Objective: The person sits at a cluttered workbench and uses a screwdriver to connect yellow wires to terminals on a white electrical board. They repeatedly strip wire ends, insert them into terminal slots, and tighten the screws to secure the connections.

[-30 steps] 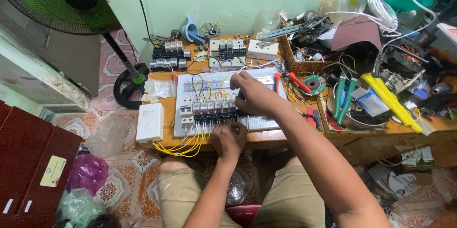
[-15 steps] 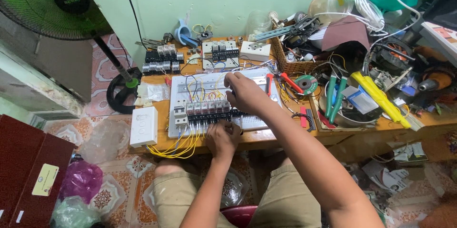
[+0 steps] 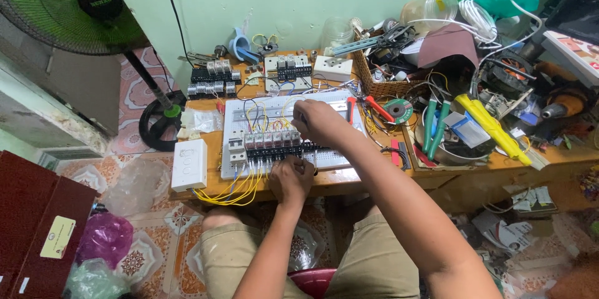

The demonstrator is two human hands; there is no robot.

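Two hands are seen in the head view, both at work on a white wiring panel that lies flat on the wooden bench, near its front edge. The left hand is curled closed at the lower edge of the panel, just below the row of circuit breakers; whether a tool or a wire end is pinched inside cannot be told, since the fingers are turned away. The right hand is laid over the panel's upper right part, fingers bent down onto it — what is gripped beneath them is hidden.

For the step to be done well, the panel would best be kept steadied by one hand while the other is worked at the terminals, and the loose yellow wires that hang over the bench's front edge should be kept from snagging.

Around the panel much is crowded. A white switch box is set at the left, just beside the panel. Spare breakers and a white socket are lined up behind it. At the right a wicker basket, a red-handled tool, a green solder reel and two green-handled screwdrivers are packed close — little room is left for the right forearm. A standing fan is placed at the far left.
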